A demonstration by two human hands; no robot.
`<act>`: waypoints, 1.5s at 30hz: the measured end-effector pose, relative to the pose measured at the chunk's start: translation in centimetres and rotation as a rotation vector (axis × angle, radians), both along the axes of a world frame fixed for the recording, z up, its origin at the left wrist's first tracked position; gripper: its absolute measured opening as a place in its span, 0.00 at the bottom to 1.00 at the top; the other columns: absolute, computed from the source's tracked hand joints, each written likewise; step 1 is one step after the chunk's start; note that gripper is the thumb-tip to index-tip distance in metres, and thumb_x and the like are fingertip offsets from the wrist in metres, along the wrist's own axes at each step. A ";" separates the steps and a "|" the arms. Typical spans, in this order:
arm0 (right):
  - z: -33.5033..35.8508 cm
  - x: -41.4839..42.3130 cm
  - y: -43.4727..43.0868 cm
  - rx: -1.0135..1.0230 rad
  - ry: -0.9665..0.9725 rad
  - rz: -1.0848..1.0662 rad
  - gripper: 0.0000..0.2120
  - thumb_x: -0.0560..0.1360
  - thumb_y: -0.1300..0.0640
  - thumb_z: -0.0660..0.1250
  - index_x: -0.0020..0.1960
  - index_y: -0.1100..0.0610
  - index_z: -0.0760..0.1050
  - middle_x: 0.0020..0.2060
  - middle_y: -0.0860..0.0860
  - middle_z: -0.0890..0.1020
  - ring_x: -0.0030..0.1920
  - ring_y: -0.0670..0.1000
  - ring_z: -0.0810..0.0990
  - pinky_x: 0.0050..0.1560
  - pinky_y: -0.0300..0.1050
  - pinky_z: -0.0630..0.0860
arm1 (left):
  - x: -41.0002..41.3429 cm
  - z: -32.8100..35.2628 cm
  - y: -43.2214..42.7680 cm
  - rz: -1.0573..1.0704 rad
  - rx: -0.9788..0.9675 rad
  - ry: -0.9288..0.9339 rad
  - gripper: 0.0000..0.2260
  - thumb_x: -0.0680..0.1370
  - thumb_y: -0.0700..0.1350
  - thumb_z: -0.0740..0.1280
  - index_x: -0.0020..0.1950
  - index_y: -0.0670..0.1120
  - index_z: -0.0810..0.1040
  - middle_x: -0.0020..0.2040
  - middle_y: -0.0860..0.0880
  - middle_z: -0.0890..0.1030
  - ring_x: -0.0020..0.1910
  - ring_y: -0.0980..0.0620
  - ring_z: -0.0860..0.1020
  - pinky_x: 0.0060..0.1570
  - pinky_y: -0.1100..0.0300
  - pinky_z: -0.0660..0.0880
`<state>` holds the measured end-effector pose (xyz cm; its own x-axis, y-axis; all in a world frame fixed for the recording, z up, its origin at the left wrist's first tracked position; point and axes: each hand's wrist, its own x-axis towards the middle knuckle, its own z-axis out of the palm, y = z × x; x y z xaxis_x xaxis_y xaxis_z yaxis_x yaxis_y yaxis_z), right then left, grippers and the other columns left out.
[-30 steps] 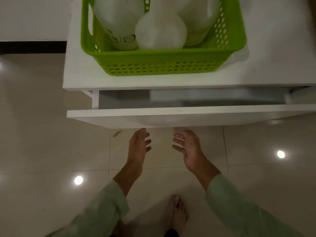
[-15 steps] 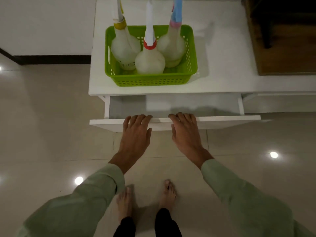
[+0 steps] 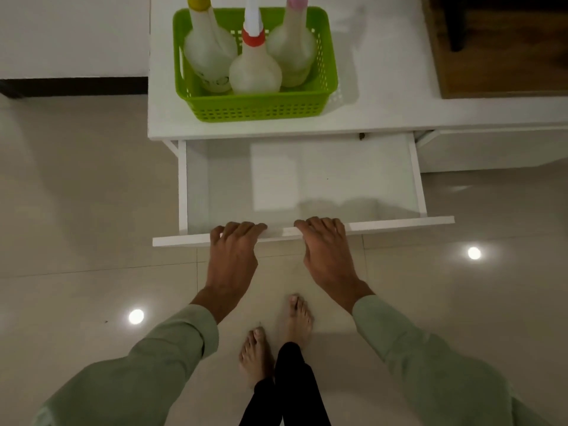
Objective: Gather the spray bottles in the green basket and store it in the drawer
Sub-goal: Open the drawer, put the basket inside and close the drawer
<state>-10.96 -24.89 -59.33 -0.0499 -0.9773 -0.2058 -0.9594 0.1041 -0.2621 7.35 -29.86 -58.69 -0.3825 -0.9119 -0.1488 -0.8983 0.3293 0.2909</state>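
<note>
The white cabinet top (image 3: 384,96) carries everything that matters here, and beneath its front edge the drawer (image 3: 301,179) stands pulled well out, its bare white floor showing. That opening looks wide enough to take the basket, which is presumably why it has been drawn so far. Half a second ago only a narrow strip of the drawer's inside showed; now most of its depth is exposed, and the person has stepped back, one foot ahead of the other on the tiled floor (image 3: 76,226).

The green basket (image 3: 258,107) sits on the cabinet top just behind the drawer (close at hand for the lift down), unmoved between frames. Three spray bottles (image 3: 255,72) stand upright in it, packed together and touching, so the gathering part looks finished.

The left hand (image 3: 233,256) and the right hand (image 3: 327,252) both grip the drawer's front panel (image 3: 399,222), fingers curled over its top edge, palms against the front face: a two-handed hold that keeps the pull even. Earlier the fingers lay flatter on that edge; now they hook over it.
</note>
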 end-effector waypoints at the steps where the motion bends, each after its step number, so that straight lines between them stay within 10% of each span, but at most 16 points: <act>1: 0.0 0.2 0.6 0.004 -0.006 -0.006 0.23 0.71 0.68 0.61 0.64 0.56 0.75 0.53 0.53 0.80 0.55 0.57 0.76 0.64 0.54 0.69 | 0.1 0.0 0.5 0.000 0.008 -0.004 0.22 0.71 0.31 0.69 0.60 0.51 0.80 0.54 0.52 0.84 0.54 0.48 0.80 0.57 0.50 0.71; 9: 0.3 0.9 3.4 0.052 -0.065 -0.040 0.19 0.74 0.66 0.62 0.63 0.56 0.77 0.55 0.52 0.81 0.56 0.57 0.77 0.64 0.53 0.69 | 1.1 0.5 3.0 -0.020 0.104 0.028 0.20 0.73 0.33 0.69 0.62 0.50 0.80 0.57 0.51 0.83 0.56 0.47 0.79 0.58 0.50 0.72; 17: 3.3 0.5 -0.2 0.088 -0.299 -0.141 0.22 0.77 0.43 0.66 0.67 0.51 0.75 0.63 0.48 0.79 0.63 0.51 0.75 0.63 0.49 0.72 | 0.8 3.3 -0.6 0.008 0.224 0.288 0.18 0.78 0.46 0.67 0.68 0.50 0.74 0.65 0.50 0.78 0.63 0.50 0.77 0.63 0.51 0.74; 32: 9.6 -4.8 -19.5 -0.547 -0.565 -0.562 0.10 0.77 0.58 0.67 0.56 0.59 0.74 0.52 0.53 0.74 0.51 0.54 0.77 0.49 0.55 0.77 | -3.2 10.3 -17.9 0.501 -0.240 0.639 0.12 0.77 0.41 0.64 0.60 0.47 0.78 0.59 0.47 0.77 0.59 0.48 0.74 0.58 0.61 0.72; 38: 8.8 -6.8 -24.5 -0.193 -0.579 -0.644 0.24 0.76 0.58 0.66 0.71 0.55 0.65 0.61 0.56 0.76 0.58 0.58 0.77 0.57 0.53 0.74 | -3.2 9.1 -23.3 0.716 -0.010 0.525 0.24 0.76 0.39 0.65 0.72 0.42 0.65 0.69 0.43 0.68 0.69 0.42 0.67 0.66 0.47 0.70; 45: 9.2 -8.0 -26.0 -0.034 -0.590 -0.651 0.15 0.70 0.65 0.58 0.51 0.55 0.79 0.45 0.56 0.83 0.49 0.65 0.81 0.50 0.62 0.81 | -2.6 8.5 -25.5 0.809 0.087 0.433 0.23 0.74 0.33 0.57 0.68 0.45 0.70 0.58 0.39 0.78 0.54 0.38 0.78 0.49 0.45 0.79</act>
